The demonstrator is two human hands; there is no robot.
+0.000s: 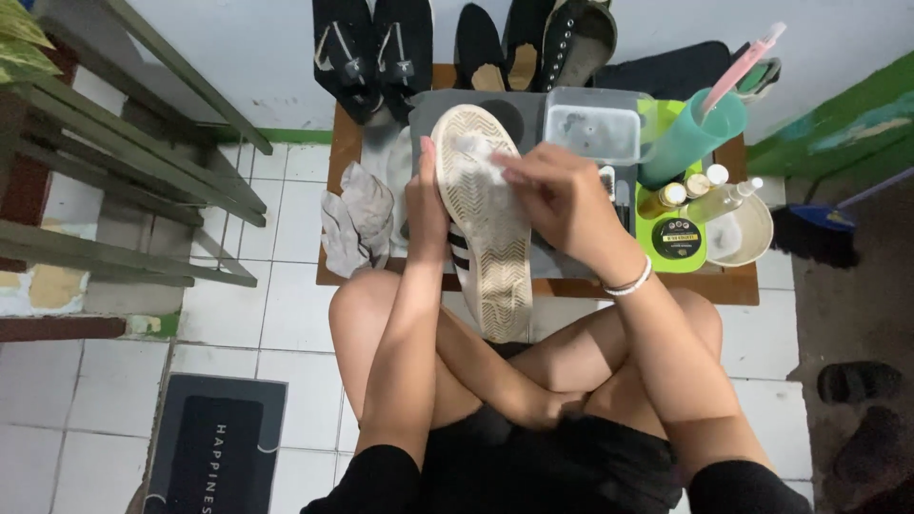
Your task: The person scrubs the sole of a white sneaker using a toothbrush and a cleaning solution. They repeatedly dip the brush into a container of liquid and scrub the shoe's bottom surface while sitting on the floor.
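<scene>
Head view: a person sitting cross-legged on a tiled floor is holding a white sneaker [484,224] sole-up over the near edge of a low wooden desk [743,286]. The left hand [426,205] is clamped around the shoe's side, where dark stripes are showing, steadying it with the toe pointing away. The right hand [560,195] is closed on a small white wipe [476,152] and pressing it against the forefoot of the ribbed sole. Judging by this, the sole-scrubbing step is in hand; the heel end is looking greyer than the toe, so the next stroke is likely calling for the wipe to be drawn down toward the heel while the left grip is kept firm.

On the desk, a crumpled grey rag [357,224] is lying just beside the left hand. A lidded clear plastic box [595,124] is standing behind the right hand, with a teal cup [690,138] holding a pink-handled brush [747,62] near it. Small bottles [700,190], a round dark tin [677,238] on a green tray and a pale bowl [752,233] are sitting to the right. Black shoes [376,48] are leaning against the wall behind, and a dark doormat [224,443] is lying on the floor at the left
</scene>
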